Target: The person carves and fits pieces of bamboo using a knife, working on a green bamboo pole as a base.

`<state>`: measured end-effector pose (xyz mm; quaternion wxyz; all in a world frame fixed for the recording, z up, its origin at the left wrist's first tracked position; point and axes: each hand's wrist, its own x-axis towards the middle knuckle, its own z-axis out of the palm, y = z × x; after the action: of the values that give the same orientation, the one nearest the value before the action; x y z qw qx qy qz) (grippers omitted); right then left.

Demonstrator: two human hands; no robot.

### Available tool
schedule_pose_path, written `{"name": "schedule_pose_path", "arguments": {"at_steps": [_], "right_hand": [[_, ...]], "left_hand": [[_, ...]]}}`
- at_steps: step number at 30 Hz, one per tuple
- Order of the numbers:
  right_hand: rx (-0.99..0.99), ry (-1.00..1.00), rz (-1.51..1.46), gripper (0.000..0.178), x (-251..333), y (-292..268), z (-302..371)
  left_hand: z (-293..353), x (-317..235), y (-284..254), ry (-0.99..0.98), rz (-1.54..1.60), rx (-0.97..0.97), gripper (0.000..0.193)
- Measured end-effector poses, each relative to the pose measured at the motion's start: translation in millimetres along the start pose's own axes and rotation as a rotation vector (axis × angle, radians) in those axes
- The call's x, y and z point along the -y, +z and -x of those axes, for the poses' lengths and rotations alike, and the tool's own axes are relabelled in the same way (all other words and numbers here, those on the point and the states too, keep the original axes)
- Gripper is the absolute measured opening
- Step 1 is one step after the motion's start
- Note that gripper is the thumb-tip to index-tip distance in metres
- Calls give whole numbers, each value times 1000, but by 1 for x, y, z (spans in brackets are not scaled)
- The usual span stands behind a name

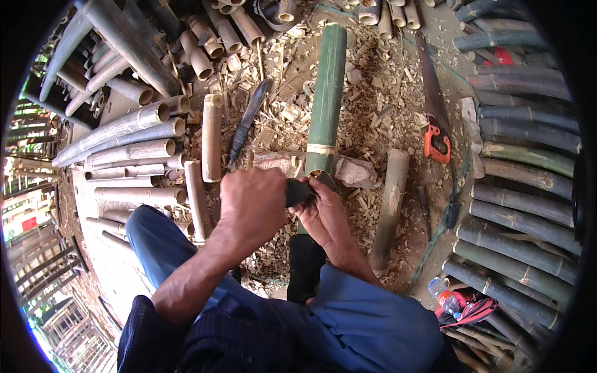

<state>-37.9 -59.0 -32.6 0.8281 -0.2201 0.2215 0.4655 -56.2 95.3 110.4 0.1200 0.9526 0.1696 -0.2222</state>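
Observation:
My left hand (pixel 252 202) is closed in a fist around a dark, rounded handle (pixel 295 193); whatever tool it belongs to is hidden. Curled at the other end of this handle are the fingers of my right hand (pixel 324 217), palm partly turned up. Just beyond both hands lies a thick green bamboo pole (pixel 326 93), its hollow cut end close to my right fingertips. Under the pole near that end are rough blocks (pixel 356 171). A dark knife-like blade (pixel 249 121) rests on the ground to the left of the pole.
An orange-handled saw (pixel 437 144) lies to the right, near a short bamboo piece (pixel 390 208) and a thin dark tool (pixel 425 212). Bamboo poles (pixel 528 146) line the right side; cut bamboo lengths (pixel 134 152) fill the left. Wood chips cover the ground. A plastic bottle (pixel 444 295) stands lower right.

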Motion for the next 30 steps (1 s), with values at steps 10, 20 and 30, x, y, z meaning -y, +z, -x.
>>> {"name": "schedule_pose_path", "arguments": {"at_steps": [10,20,30], "right_hand": [[115,51,-97,36,-34,-28,7],[-175,-319,1732,30,56,-51,37],[119,-234,3029,24,141,35,5]], "left_hand": [[15,-4,32,316,-197,17,21],[-32,-91,117,1002,166,-42,69],[-64,-91,126,522,718,-385,100]]}}
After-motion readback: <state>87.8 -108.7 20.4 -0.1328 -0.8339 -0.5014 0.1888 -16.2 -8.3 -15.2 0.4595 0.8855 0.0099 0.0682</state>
